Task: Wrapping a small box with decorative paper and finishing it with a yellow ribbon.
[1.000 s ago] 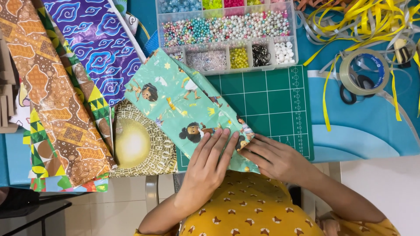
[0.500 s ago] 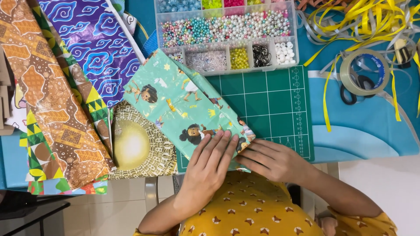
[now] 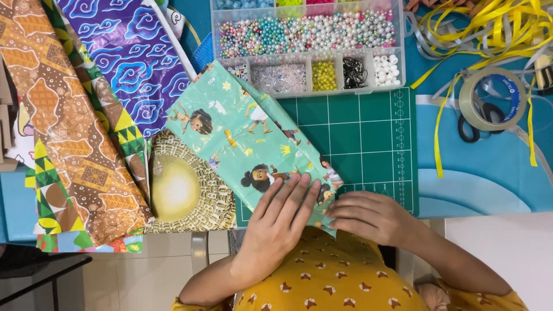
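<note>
Two hands: left hand (image 3: 280, 222), right hand (image 3: 368, 217), flat on one mint wrapping paper (image 3: 242, 135).

- A flat parcel wrapped in mint-green paper (image 3: 242, 135) printed with small cartoon children lies slantwise at the middle of the desk, running from upper left to lower right. Its lower end rests on a dark green cutting mat (image 3: 368, 144), and both hands press flat on that end, left hand (image 3: 276, 227) beside right hand (image 3: 371, 216).
- A clear plastic compartment box (image 3: 308, 49) stands just above the parcel, touching its upper edge. It is rectangular, with one long section of pastel beads and smaller sections holding clear, yellow, black and white beads.
- A roll of tape (image 3: 495, 98) at the right carries a blue inner label ring.
</note>
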